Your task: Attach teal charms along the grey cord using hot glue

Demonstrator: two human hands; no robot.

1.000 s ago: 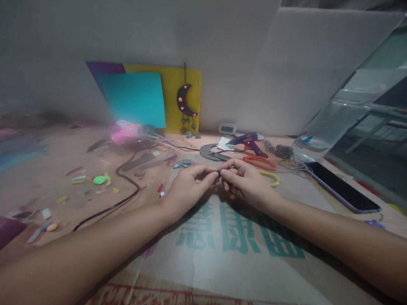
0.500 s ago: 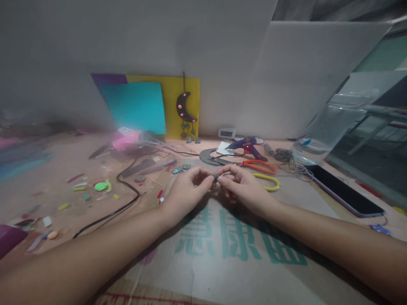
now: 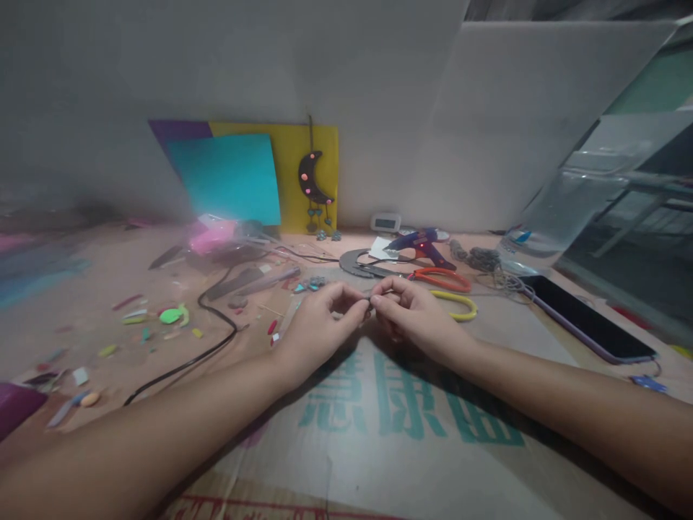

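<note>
My left hand point(image 3: 329, 318) and my right hand point(image 3: 416, 315) meet above the printed cardboard point(image 3: 351, 462), fingertips pinched together. Between them is a small dark grey piece point(image 3: 370, 304), mostly covered by the fingers; its kind is too small to make out. Just beyond the hands lie scissors with an orange handle point(image 3: 445, 280) and a yellow handle point(image 3: 464, 315). A flat grey crescent point(image 3: 351, 264) rests behind the left fingertips, and small turquoise-and-grey pieces point(image 3: 310, 284) sit close by.
A purple glue gun point(image 3: 419, 244), grey cord point(image 3: 484, 258), phone point(image 3: 593, 321) and clear plastic jug point(image 3: 541, 224) stand to the right. Leftward are a black cable point(image 3: 214, 310) and coloured scraps point(image 3: 172, 316). A decorated moon ornament point(image 3: 308, 180) hangs against a yellow sheet point(image 3: 249, 128).
Both hands stay pinched together, with the fingertips shifting slightly around the grey piece, which shows less now. The background has shifted slightly upward in view.
</note>
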